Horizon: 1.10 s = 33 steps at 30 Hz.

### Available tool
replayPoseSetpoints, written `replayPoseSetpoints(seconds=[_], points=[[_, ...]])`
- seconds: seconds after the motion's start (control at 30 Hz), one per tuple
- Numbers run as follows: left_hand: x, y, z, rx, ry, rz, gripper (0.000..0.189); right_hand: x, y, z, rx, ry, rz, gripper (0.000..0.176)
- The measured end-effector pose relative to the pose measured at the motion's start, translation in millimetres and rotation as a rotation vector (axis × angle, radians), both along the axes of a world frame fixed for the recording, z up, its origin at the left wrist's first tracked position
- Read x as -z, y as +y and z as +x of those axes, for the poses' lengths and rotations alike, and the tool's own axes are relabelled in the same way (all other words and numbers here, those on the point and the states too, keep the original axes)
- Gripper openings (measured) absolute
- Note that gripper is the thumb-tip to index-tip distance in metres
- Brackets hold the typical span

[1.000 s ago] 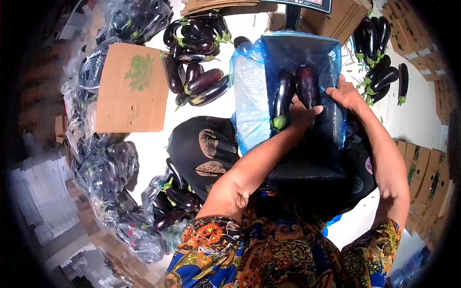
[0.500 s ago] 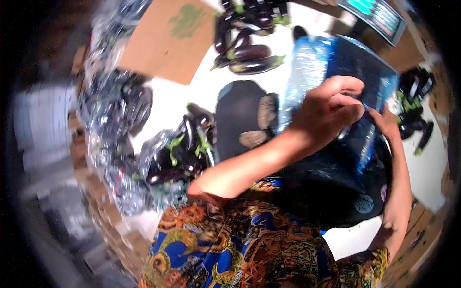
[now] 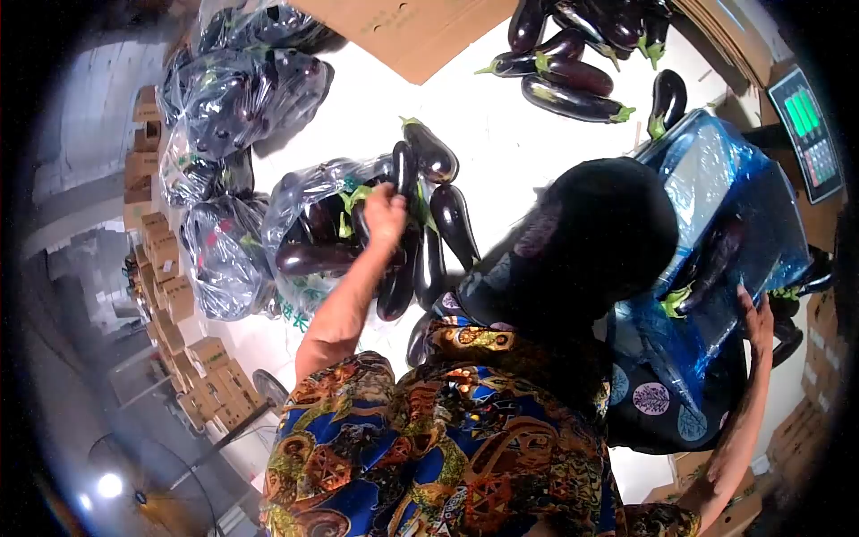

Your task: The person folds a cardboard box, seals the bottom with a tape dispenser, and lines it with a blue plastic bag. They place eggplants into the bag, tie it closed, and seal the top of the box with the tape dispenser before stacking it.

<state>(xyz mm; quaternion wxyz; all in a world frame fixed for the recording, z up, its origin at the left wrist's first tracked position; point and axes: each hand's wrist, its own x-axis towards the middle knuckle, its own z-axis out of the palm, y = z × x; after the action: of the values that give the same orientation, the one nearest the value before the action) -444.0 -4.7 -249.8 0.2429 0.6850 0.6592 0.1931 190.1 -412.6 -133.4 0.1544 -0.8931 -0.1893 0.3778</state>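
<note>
My left hand is closed among a pile of eggplants, its fingers curled round a dark eggplant. The pile spills from an open clear plastic bag; other eggplants lie just beside the hand. At the right, my right hand grips the edge of a blue plastic bag. One eggplant with a green stem end rests at this bag, below its spread upper part. Black cloth with round prints lies beneath the bag.
Loose eggplants lie at the far side of the white table. Filled clear bags line the left edge. A cardboard sheet is at the back, and a scale with a lit green display stands at the right.
My left hand has moved from the blue bag leftward to the eggplant pile. My right hand stays at the bag, which now lies wider, with an eggplant showing. The view has shifted.
</note>
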Motion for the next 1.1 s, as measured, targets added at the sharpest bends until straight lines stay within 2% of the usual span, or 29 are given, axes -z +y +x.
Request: replayPoseSetpoints(seconds=[0.03, 0.07, 0.1, 0.17, 0.23, 0.27, 0.33, 0.4, 0.43, 0.5, 0.53, 0.57, 0.6, 0.63, 0.67, 0.7, 0.77, 0.83, 0.9, 0.97, 1.03, 1.1], points=[[-17.4, -23.5, 18.4, 0.132, 0.036, 0.068, 0.029, -2.5, -4.0, 3.1, -0.052, -0.068, -0.092, 0.092], [-14.3, -40.5, 20.2, 0.287, 0.140, 0.071, 0.036, -3.9, -7.3, 10.9, -0.104, -0.140, -0.178, 0.089], [-10.5, -57.9, 24.0, 0.407, 0.061, 0.138, 0.043, -5.2, -5.4, 13.9, -0.157, -0.211, -0.261, 0.085], [7.7, -88.2, 32.3, 0.253, 0.122, -0.111, 0.064, -21.4, 8.4, -1.9, -0.246, -0.291, -0.253, 0.054], [55.5, -98.4, 33.3, 0.003, 0.205, -0.271, 0.085, -32.6, 11.0, -0.2, -0.321, -0.281, -0.214, 0.053], [57.9, -99.4, 46.5, -0.111, 0.239, -0.330, 0.097, -39.4, 20.8, -8.6, -0.312, -0.379, -0.259, 0.051], [59.6, -102.2, 73.2, -0.225, 0.237, -0.311, 0.098, -50.4, 32.8, -26.6, -0.281, -0.575, -0.355, 0.049], [52.5, -99.3, 86.2, -0.286, 0.260, -0.337, 0.097, -47.3, 16.1, -25.3, -0.179, -0.368, -0.033, 0.049], [56.1, -101.4, 82.3, -0.274, 0.236, -0.305, 0.093, -68.8, 38.0, -48.3, -0.270, -0.442, -0.146, 0.051], [76.9, -107.7, 72.7, -0.057, 0.260, -0.078, 0.097, -82.4, 47.2, -62.8, -0.303, -0.523, -0.248, 0.053], [82.5, -107.2, 74.4, -0.028, 0.272, -0.050, 0.093, -86.3, 53.0, -70.1, -0.314, -0.550, -0.296, 0.054], [80.2, -98.3, 85.1, -0.124, 0.345, -0.333, 0.103, -92.7, 58.5, -77.3, -0.306, -0.561, -0.336, 0.054], [104.7, -90.9, 85.2, -0.139, 0.351, -0.456, 0.106, -94.1, 54.7, -85.9, -0.392, -0.740, -0.220, 0.054], [131.1, -88.0, 86.6, -0.194, -0.032, -0.635, 0.096, -100.1, 59.3, -93.9, -0.354, -0.736, -0.163, 0.053], [148.9, -98.2, 77.3, -0.197, -0.153, -0.670, 0.094, -109.5, 66.9, -102.5, -0.295, -0.682, -0.192, 0.050], [132.5, -107.2, 82.7, -0.180, -0.204, -0.652, 0.093, -118.4, 70.2, -108.0, -0.242, -0.621, -0.185, 0.047], [90.2, -105.0, 98.4, -0.084, -0.245, -0.559, 0.090, -131.9, 67.8, -116.7, -0.202, -0.598, -0.012, 0.046], [28.6, -80.1, 122.7, 0.036, -0.263, -0.405, 0.088, -143.1, 63.6, -114.3, -0.086, -0.408, 0.098, 0.045], [-45.6, -44.3, 155.5, 0.189, -0.279, -0.252, 0.086, -147.7, 64.3, -113.0, 0.093, -0.102, 0.277, 0.046], [-122.2, -13.1, 191.2, 0.403, -0.305, -0.160, 0.085, -148.4, 71.9, -111.2, 0.195, 0.139, 0.430, 0.047], [-184.4, 7.2, 226.7, 0.689, -0.341, -0.087, 0.070, -148.6, 82.5, -109.4, 0.223, 0.302, 0.569, 0.050], [-220.8, 3.1, 275.6, 1.020, -0.635, 0.164, 0.070, -147.4, 94.9, -112.1, 0.222, 0.409, 0.680, 0.063]])
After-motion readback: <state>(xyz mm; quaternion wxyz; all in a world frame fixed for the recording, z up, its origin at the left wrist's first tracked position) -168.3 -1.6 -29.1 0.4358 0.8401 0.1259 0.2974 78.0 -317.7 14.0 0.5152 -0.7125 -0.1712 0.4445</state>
